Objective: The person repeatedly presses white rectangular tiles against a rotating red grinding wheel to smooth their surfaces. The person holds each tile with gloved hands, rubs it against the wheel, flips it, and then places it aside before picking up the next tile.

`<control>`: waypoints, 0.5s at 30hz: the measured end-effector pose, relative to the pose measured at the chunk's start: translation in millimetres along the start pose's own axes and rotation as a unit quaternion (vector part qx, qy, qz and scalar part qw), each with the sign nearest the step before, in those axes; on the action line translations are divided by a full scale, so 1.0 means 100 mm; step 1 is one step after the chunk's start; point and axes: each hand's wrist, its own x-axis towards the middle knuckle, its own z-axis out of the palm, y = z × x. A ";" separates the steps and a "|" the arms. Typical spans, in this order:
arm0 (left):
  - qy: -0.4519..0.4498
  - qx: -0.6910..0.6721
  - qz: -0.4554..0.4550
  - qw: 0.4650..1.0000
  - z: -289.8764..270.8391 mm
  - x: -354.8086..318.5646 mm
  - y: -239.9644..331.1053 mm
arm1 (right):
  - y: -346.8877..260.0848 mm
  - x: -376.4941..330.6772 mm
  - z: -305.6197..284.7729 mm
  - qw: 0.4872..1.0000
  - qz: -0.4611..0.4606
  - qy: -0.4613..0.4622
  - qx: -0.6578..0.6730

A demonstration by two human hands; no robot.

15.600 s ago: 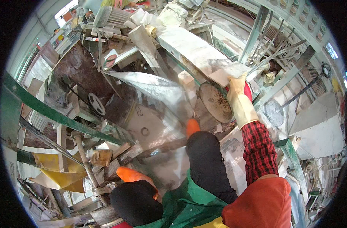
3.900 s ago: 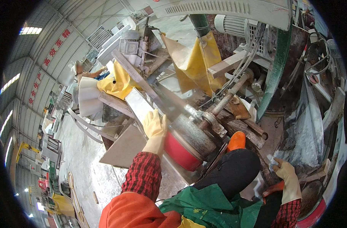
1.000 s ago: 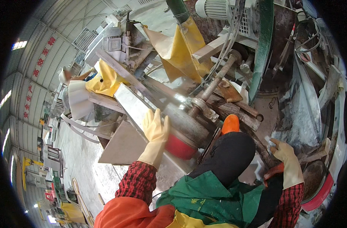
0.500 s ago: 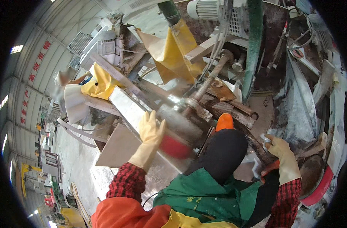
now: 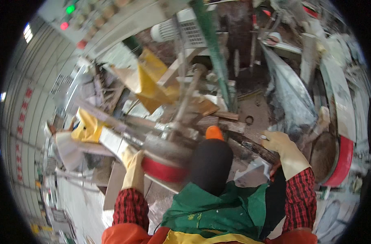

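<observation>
My left hand (image 5: pixel 132 168), in a cream rubber glove, rests against a long white strip (image 5: pixel 112 140) with the fingers stretched along it and the thumb apart. Right beside it is a round grey machine wheel (image 5: pixel 163 148) with a red band (image 5: pixel 163 167) on its near side. My gloved right hand (image 5: pixel 287 150) is held out to the right above the rubble, fingers bent together. A tiny pale bit shows at its fingertips, too small to name. A grey, dusty sheet (image 5: pixel 291 91) hangs beyond that hand.
A second red-rimmed wheel (image 5: pixel 342 162) stands at far right. Yellow cloth covers (image 5: pixel 153 83), a green post (image 5: pixel 212 53) and a motor (image 5: pixel 179 31) lie ahead. A control panel (image 5: pixel 100 16) with lit buttons is at upper left. An orange-tipped boot (image 5: pixel 214 133) stands among scraps.
The view has swung to the right, bringing the control panel in. My left hand has come down onto the white strip by the wheel. My right fingers have drawn closer together.
</observation>
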 end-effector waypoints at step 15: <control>-0.374 -0.198 0.355 0.833 -0.13 -0.82 2.24 | -0.70 -0.07 -0.32 0.653 -0.151 0.036 0.742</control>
